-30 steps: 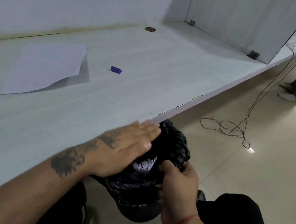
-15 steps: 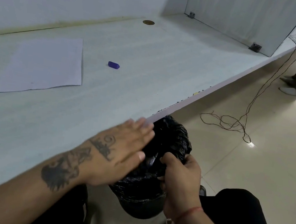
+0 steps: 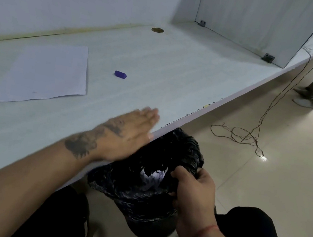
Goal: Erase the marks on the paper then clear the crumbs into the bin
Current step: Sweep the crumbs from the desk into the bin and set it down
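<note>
- The paper (image 3: pixel 44 73) is a pale sheet that lies flat on the left of the desk (image 3: pixel 180 65). Its long axis runs from near-left to far-right, and no marks can be made out on it at this size.
- Just to the right of the sheet, and apart from it, lies a small purple eraser (image 3: pixel 120 74). It is a short block whose long axis runs left to right, with its pointed end toward the right.
- The left hand (image 3: pixel 129 132) lies flat over the near edge of the desk, fingers straight and together and pointing far-right, holding nothing. Its outline is blurred. Crumbs on the desk are too small to see.
- Below the desk edge, just right of that hand, the bin (image 3: pixel 141 187) stands on the floor. It is lined with a crumpled black bag, it is open at the top, and some pale crumpled scrap shows inside.
- The right hand (image 3: pixel 193 193) grips the near-right rim of the bag, with the fingers curled over the plastic and the thumb on top.
</note>
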